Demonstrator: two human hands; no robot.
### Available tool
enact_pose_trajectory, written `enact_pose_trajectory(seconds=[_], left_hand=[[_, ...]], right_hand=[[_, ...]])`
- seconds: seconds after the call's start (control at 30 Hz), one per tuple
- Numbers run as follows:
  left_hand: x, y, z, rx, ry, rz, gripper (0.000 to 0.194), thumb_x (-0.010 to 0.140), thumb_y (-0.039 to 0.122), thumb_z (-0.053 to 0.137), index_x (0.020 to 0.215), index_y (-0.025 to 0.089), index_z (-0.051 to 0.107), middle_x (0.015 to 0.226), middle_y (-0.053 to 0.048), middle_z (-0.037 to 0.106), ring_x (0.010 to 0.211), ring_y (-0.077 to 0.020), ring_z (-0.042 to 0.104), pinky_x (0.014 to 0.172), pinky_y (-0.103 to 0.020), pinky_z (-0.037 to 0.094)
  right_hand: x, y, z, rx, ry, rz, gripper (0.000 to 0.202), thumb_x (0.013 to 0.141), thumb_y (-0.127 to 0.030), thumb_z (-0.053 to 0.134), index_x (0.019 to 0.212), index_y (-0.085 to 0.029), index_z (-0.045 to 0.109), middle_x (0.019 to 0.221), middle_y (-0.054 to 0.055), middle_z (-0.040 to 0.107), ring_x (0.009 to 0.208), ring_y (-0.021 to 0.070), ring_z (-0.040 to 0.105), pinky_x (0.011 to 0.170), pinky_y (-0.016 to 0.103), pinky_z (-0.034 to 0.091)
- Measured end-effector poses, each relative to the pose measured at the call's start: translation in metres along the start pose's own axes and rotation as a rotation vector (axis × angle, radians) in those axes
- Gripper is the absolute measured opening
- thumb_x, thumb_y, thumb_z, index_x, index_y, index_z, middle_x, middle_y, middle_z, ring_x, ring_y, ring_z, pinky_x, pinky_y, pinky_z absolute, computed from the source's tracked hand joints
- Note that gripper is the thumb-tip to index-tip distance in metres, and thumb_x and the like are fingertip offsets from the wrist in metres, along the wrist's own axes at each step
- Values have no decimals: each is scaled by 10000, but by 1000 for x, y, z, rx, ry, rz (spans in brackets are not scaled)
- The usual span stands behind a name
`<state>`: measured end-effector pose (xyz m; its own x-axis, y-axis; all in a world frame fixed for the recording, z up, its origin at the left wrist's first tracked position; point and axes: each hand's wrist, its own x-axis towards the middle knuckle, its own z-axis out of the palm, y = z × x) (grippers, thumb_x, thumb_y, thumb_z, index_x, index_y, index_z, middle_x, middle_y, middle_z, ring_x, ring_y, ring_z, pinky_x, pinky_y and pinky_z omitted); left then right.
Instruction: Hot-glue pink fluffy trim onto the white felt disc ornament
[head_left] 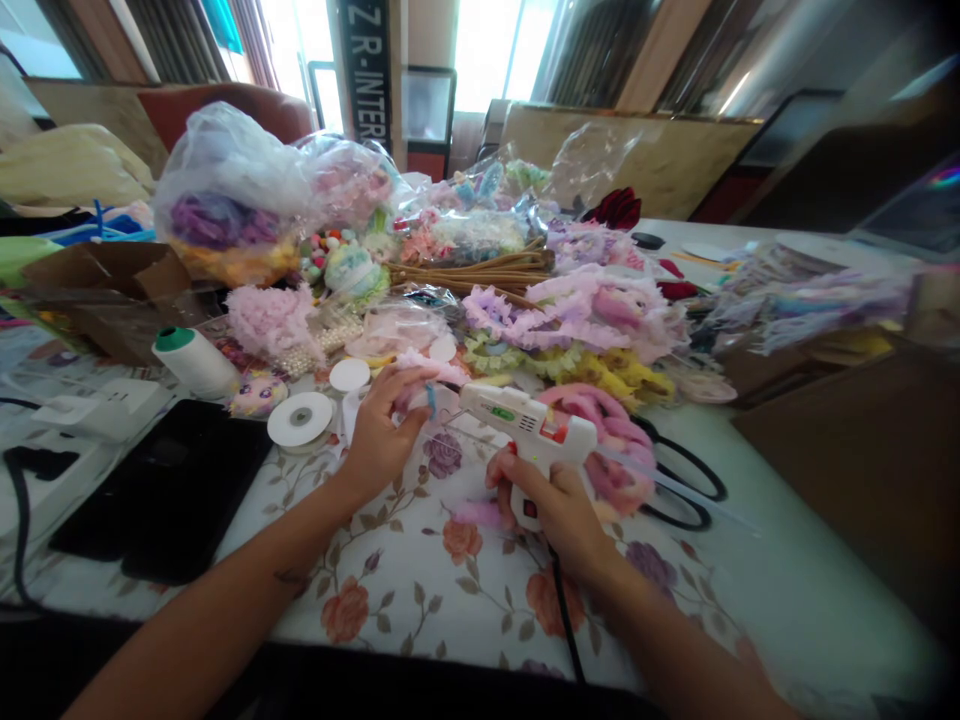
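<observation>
My right hand [562, 510] is wrapped round the handle of a white hot glue gun [517, 415], whose nozzle points left. A clear glue stick [675, 480] sticks out of its back, and a black cord hangs down from the handle. My left hand [386, 430] is closed in a pinch on a small piece with a light blue strip [431, 400], close to the nozzle. Pale pink material shows above these fingers; the rest of the held piece is hidden or blurred. Below, a pink fluffy bit [478, 514] lies on the flowered cloth [405, 600].
Left of my hands lie a ribbon spool [301, 420], a white thread cone [195, 362], a black flat device [165, 490] and a power strip [30, 520]. Black-handled scissors [686, 475] and pink fluffy strands [600, 425] lie right. Bagged trims [232, 190] pile up behind.
</observation>
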<state>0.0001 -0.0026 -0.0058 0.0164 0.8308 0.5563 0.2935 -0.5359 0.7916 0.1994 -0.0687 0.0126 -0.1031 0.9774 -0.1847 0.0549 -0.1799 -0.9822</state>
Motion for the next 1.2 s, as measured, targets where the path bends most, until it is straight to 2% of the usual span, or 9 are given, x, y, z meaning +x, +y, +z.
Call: enact_pose_trajectory(seconds=[0.5, 0.83, 1.2], left_hand=[[1, -1, -3, -25, 17, -30, 383, 772, 105, 675, 1119, 266, 663, 1086, -24, 617, 1066, -191, 551, 981, -322, 397], [2, -3, -2, -32, 54, -64, 368, 761, 158, 684, 1115, 258, 673, 1082, -30, 616, 1022, -198, 570, 922, -319, 445], [1, -3, -2, -33, 24, -44, 362, 774, 151, 684, 1119, 262, 668, 1072, -29, 617, 1051, -201, 563, 944, -315, 421]], right_hand=[[1, -1, 2, -15, 36, 6, 318, 835, -405, 569, 610, -182, 605, 400, -16, 558, 377, 84, 451, 411, 205, 321], [1, -2, 2, -5, 68, 45, 316, 831, -406, 579, 605, -186, 606, 405, -5, 560, 368, 101, 434, 406, 221, 342], [0, -1, 1, -9, 8, 31, 336, 841, -437, 564, 622, -185, 607, 405, -9, 558, 364, 96, 433, 405, 215, 346]])
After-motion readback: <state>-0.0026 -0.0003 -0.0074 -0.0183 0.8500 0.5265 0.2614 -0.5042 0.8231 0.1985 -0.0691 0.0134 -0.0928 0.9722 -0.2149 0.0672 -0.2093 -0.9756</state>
